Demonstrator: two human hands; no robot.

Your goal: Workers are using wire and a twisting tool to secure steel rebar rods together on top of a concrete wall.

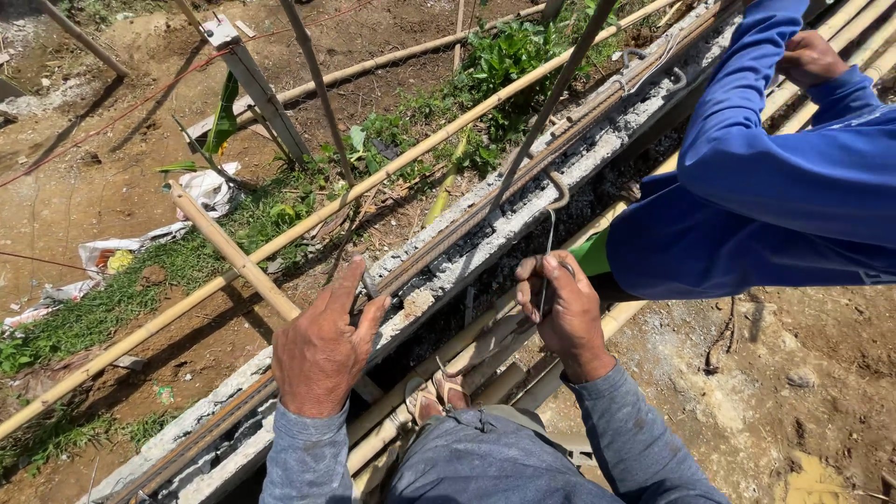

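At nine o'clock of the view lies bare ground with grass and a crumpled white sack point(207, 189). A long bamboo pole point(308, 224) runs from seven o'clock up toward one o'clock, well apart from the wall and with open dirt on both sides of it.

The left hand point(322, 350) rests palm down at six o'clock, its fingers spread narrow and flat over the rebar point(439, 250) that lies along the top edge of the concrete block wall point(485, 245). The index finger points toward one o'clock along the bar. A short bamboo stub point(233, 250) ends just beside that hand at its ten o'clock.

The right hand point(565, 313) sits just right of centre, fingers curled tight around a thin wire point(551, 229) that rises to a hooked rebar end point(558, 191) at its twelve o'clock. Between the two hands the wall's inner edge drops into a dark gap, where sandalled feet point(437, 394) stand on bamboo scaffold poles point(485, 355).

At two o'clock a second person in a blue long-sleeved shirt point(775, 177) leans close over the wall, crowding the room right of the wire; that person's hand point(807, 58) is at one o'clock. Bare soil fills four o'clock.
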